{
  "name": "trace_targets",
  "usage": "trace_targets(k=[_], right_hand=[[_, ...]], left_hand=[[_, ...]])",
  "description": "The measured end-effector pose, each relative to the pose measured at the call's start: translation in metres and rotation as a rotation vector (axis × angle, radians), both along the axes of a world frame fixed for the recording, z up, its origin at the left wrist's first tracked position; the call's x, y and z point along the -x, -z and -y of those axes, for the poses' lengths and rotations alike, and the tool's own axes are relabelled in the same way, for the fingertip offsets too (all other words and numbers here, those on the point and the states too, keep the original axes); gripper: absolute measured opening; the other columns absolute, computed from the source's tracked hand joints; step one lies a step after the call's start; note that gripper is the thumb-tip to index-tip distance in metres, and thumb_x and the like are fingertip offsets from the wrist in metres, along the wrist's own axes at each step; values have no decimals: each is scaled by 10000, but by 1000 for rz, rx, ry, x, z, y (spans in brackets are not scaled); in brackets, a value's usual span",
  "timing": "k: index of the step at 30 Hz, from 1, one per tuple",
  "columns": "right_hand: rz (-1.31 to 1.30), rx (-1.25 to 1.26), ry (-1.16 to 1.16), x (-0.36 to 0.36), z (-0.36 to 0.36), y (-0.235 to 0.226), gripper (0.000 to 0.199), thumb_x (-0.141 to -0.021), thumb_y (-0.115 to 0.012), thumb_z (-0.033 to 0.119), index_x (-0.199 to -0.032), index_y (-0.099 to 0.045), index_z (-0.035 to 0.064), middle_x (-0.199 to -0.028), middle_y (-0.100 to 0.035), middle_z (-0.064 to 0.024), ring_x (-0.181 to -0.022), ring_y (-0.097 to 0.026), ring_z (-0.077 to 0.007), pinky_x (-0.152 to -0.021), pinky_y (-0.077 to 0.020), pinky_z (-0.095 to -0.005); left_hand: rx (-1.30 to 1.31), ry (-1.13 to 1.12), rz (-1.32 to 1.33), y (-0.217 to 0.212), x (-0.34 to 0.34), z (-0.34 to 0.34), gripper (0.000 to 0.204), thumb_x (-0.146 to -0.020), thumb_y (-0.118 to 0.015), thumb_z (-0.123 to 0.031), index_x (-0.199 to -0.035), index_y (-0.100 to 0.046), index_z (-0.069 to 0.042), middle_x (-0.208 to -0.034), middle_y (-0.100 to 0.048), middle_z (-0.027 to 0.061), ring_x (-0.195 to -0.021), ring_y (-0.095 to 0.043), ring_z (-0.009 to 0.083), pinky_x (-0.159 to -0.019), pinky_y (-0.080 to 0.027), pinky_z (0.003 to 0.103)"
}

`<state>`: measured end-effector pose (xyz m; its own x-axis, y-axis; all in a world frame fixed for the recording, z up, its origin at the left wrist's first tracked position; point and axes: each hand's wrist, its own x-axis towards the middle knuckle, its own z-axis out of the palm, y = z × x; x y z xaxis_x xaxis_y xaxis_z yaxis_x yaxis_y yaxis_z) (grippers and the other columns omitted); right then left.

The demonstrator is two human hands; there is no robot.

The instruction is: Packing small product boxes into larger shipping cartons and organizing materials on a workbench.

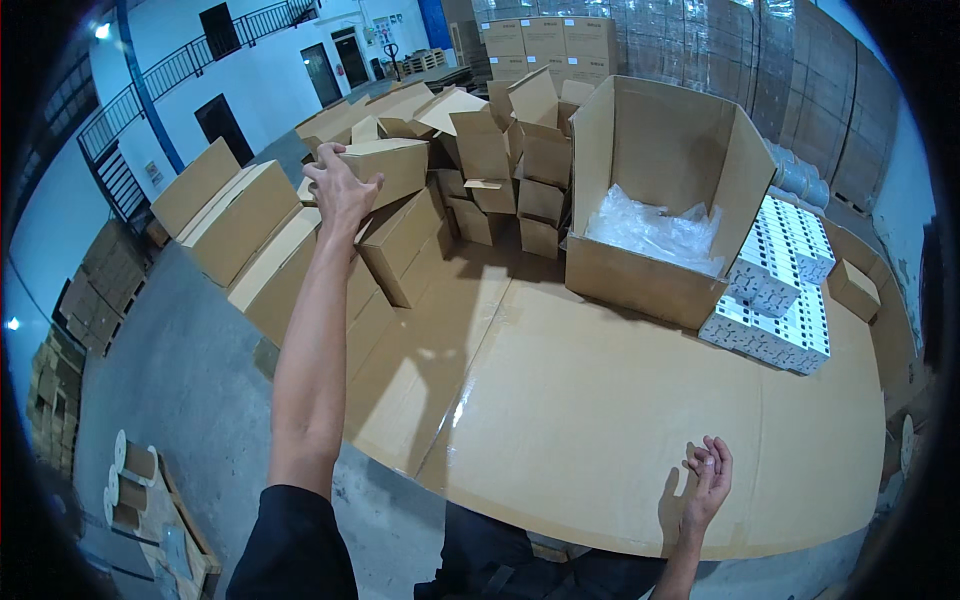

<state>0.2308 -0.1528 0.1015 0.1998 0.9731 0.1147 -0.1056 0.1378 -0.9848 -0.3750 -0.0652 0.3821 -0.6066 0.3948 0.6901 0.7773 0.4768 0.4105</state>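
My left hand (343, 188) reaches far forward and grips the near end of a closed brown cardboard box (392, 165). Its fingers spread over the top edge, with the thumb on the side. That box sits above other cardboard boxes (405, 245) at the left part of the table. Low over the near right of the cardboard-covered table (600, 400), my right hand (708, 478) hovers with loosely curled fingers apart and nothing in them.
A large open carton (640, 275) holds clear plastic wrap (655, 228). Beside it stand stacked white patterned small boxes (768, 325). Several open-flapped cartons (540, 165) crowd the back edge. A small brown box (853, 290) lies far right. Cable spools (130, 480) stand on the floor.
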Motion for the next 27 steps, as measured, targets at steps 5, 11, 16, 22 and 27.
trace_targets(k=[5, 11, 16, 22, 27], right_hand=[[-19, 1, -9, 2, 1, -2, 383, -1066, -508, 166, -1390, -498, -38, -1327, -592, -180, -1063, -614, -189, -867, -563, -321], [4, -7, -1, 2, -1, 0, 373, -1067, -499, 154, -1389, -501, -34, -1325, -591, -182, -1068, -609, -191, -867, -563, -324], [15, -17, -2, 2, -1, -1, 368, -1068, -496, 151, -1387, -506, -32, -1326, -592, -187, -1076, -610, -197, -863, -563, -325], [16, -18, -2, 1, -4, 2, 363, -1069, -487, 143, -1384, -509, -35, -1320, -595, -188, -1064, -620, -202, -854, -563, -326], [21, -29, 0, 1, -4, 1, 358, -1066, -486, 139, -1376, -516, -39, -1318, -598, -182, -1060, -619, -199, -850, -560, -323]], left_hand=[[24, 17, -32, 1, 7, 1, 852, -680, -923, -237, -1317, -369, -124, -1307, -380, 265, -1190, -500, 490, -1016, -472, 562], [52, -10, -28, -5, -6, -2, 845, -702, -915, -249, -1323, -360, -105, -1301, -356, 283, -1144, -523, 514, -975, -507, 566], [69, -36, -51, -3, -16, -7, 842, -725, -902, -258, -1335, -345, -96, -1284, -351, 285, -1119, -536, 536, -949, -518, 578], [55, -49, -22, 2, -13, -11, 826, -750, -888, -278, -1327, -331, -80, -1270, -348, 299, -1098, -539, 552, -928, -520, 587], [24, -79, 17, 3, -15, -22, 801, -763, -881, -285, -1293, -315, -83, -1268, -348, 307, -1112, -526, 548, -940, -504, 592]])
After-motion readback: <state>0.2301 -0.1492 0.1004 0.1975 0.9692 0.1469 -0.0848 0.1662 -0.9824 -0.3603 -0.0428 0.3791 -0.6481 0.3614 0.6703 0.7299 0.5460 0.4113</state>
